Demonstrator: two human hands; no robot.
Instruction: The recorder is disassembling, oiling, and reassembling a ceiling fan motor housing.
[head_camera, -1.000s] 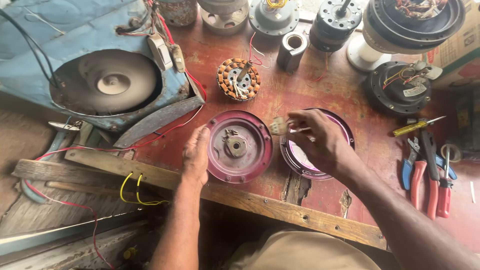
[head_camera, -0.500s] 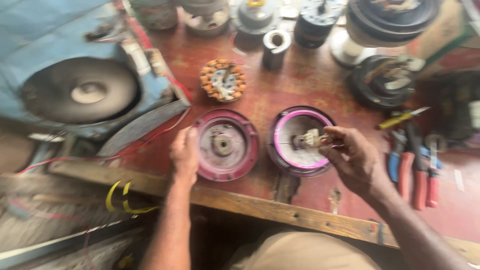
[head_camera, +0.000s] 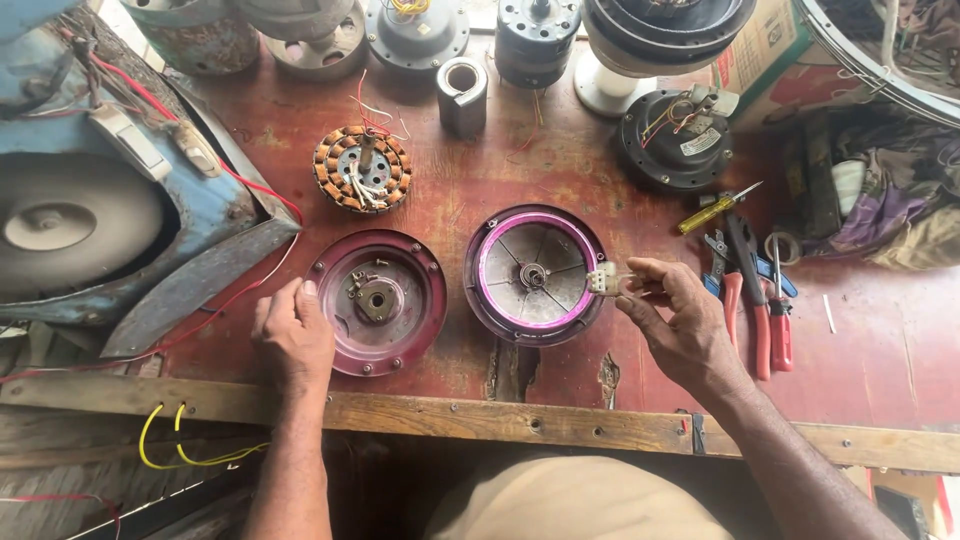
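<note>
The left hand lies flat on the red table, its fingers loosely curled and its fingertips touching the left rim of a maroon cover, a round motor cover lying face up with a metal hub in its middle; the hand grips nothing. Just to the right of that cover, close by but apart from it, lies a second round shell with a pink-lit inner rim, spokes and a small bearing at its centre. The right hand hovers at the shell's right edge, thumb and forefinger pinched shut on a small white connector, which sits over the shell's rim; whether it touches the rim cannot be told. Behind the two covers, a copper-wound stator stands with red and white wires trailing from it. Near it, farther back, sits a short metal sleeve. To the right of the right hand lie red-handled pliers, and just behind them a yellow screwdriver. A black motor rests at the back right. At the left, a blue fan housing overlaps the table's edge, and yellow wires hang below the wooden front rail.
</note>
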